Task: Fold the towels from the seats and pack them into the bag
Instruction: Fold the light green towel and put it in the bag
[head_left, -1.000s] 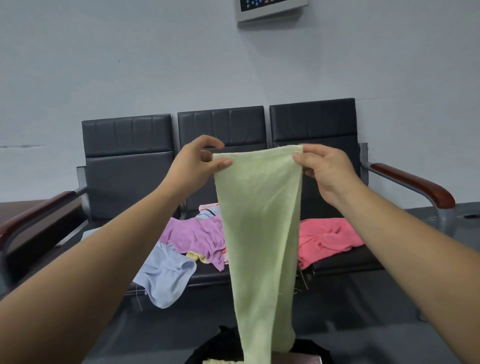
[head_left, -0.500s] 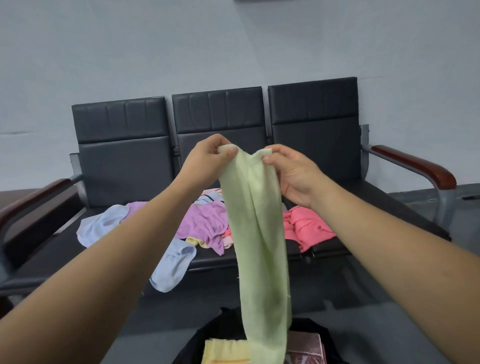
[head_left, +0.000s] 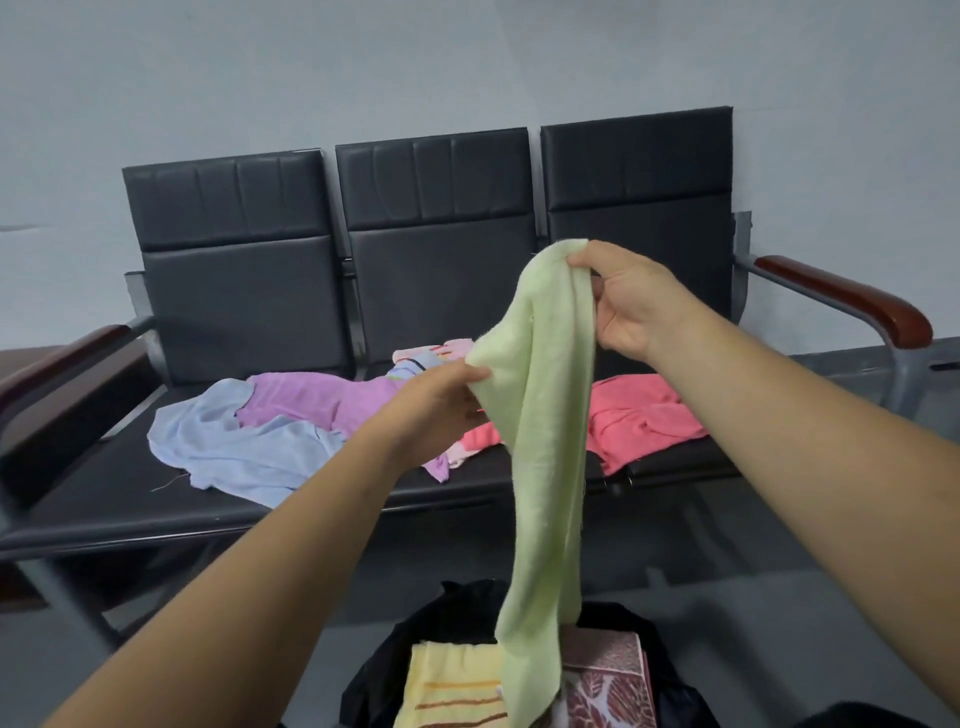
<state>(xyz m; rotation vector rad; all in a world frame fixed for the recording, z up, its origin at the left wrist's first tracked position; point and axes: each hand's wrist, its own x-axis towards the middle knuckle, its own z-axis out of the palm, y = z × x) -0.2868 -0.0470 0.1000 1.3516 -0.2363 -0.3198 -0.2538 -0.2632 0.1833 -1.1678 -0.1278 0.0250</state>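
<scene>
From the head camera, a black three-seat bench (head_left: 244, 291) stands against a grey wall, with a wooden armrest (head_left: 852, 304) at its right end. Loose towels lie across the seats. A light blue towel (head_left: 234, 447) is on the left seat, its edge hanging over the front. A purple towel (head_left: 322, 400) partly overlaps it. A small striped cloth (head_left: 415, 364) is behind them on the middle seat, and a coral pink towel (head_left: 639, 415) lies on the right seat. On the floor in front, an open black bag (head_left: 415, 654) holds a folded yellow striped towel (head_left: 452, 686) beside a red patterned towel (head_left: 608, 680).

A light green towel (head_left: 545, 441) hangs in the air in front of the bench, doubled lengthwise. It hides part of the coral pink towel, and its lower end reaches down over the bag's contents, between the two packed towels. The right hand (head_left: 623, 301) grips the towel's top, fingers curled over the bunched upper edge. The left hand (head_left: 431, 405) is lower and to the left, pinching the towel's side edge between thumb and fingers and drawing that edge outward.
</scene>
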